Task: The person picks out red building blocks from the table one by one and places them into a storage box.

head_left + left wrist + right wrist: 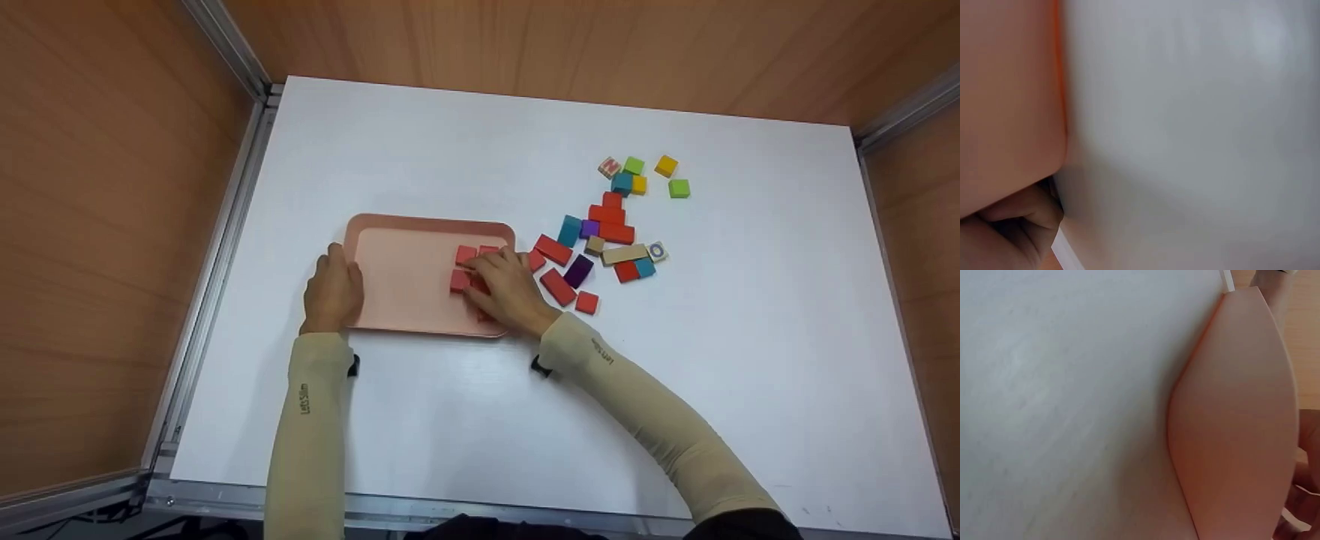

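Note:
A pink rectangular tray [405, 281] lies on the white table, with several red blocks [460, 281] grouped at its right end. My left hand [331, 289] grips the tray's left side; in the left wrist view its bent fingers [1033, 211] sit against the tray's corner. Over the tray's right end, my right hand [514, 292] reaches in with thumb and fingers bent around a red block [478, 284], and the palm hides part of the group. The right wrist view has the tray's outer wall [1230, 416] in front of the curled fingers [1310, 439].
Right of the tray lie scattered red blocks [558, 287], a dark purple block [578, 271], a tan block [624, 255] and teal blocks [570, 230]. Green [679, 188], yellow [666, 166] and lettered cubes [609, 167] lie farther back. Wooden panels [525, 52] wall the table.

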Demonstrator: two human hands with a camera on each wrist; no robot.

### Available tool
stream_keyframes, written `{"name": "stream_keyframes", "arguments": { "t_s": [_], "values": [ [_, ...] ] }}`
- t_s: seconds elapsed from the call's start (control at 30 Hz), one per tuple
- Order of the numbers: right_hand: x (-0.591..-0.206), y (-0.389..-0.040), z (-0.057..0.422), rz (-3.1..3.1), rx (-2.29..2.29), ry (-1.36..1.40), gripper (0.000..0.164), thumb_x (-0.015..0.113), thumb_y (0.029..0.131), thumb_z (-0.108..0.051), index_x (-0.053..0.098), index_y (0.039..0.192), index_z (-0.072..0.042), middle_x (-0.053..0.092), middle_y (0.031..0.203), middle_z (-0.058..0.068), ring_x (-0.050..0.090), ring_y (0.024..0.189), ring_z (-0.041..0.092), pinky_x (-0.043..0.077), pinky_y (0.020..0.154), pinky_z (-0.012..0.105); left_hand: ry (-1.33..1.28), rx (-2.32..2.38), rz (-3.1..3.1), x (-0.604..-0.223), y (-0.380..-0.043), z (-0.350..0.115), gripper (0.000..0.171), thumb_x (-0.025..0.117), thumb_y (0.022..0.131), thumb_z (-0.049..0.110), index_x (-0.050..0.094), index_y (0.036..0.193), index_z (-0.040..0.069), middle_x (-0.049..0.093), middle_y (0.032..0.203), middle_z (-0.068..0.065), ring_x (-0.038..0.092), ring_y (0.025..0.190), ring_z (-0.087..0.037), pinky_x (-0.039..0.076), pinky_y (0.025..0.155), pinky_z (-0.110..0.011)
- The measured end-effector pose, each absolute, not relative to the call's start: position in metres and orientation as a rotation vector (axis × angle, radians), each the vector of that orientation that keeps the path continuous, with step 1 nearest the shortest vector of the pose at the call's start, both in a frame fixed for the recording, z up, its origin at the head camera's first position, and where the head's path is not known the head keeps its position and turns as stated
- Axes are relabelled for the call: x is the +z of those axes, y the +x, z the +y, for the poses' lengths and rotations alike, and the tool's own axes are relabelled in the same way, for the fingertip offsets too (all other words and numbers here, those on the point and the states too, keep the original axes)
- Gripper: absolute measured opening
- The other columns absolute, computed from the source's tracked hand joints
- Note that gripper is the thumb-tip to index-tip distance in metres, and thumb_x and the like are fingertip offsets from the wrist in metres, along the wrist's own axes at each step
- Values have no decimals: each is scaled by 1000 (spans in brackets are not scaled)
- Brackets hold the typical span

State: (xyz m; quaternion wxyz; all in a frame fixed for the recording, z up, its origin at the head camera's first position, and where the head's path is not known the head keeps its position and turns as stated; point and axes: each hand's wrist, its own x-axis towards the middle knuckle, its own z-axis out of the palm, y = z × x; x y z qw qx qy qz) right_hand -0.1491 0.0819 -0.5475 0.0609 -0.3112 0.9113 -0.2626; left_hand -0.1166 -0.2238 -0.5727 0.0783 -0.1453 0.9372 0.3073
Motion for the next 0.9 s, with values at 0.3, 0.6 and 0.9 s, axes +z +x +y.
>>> {"name": "stream_keyframes", "arguments": {
  "t_s": [0.3,0.6,0.9],
  "values": [
    [-539,-165,106,2803,-1000,-915,41,70,95,-29,62,131,-11,63,127,2,48,111,23,31,96,46,-442,920,2784,-571,-116,-224,30,35,108,22,38,129,0,48,106,-22,58,90,-44,46,76,-56],
    [-529,-195,164,2937,-935,-574,45,71,95,-27,58,135,-13,59,132,4,45,122,23,31,100,46,-430,942,2792,-572,-115,-226,31,34,108,23,38,129,0,48,105,-22,58,88,-44,46,75,-57],
    [-528,-221,237,2979,-905,-237,42,67,98,-27,57,135,-9,58,132,10,44,120,30,26,97,49,-462,937,2755,-572,-114,-229,33,33,108,23,36,132,0,48,108,-22,56,88,-39,46,77,-55]
  ]
}}
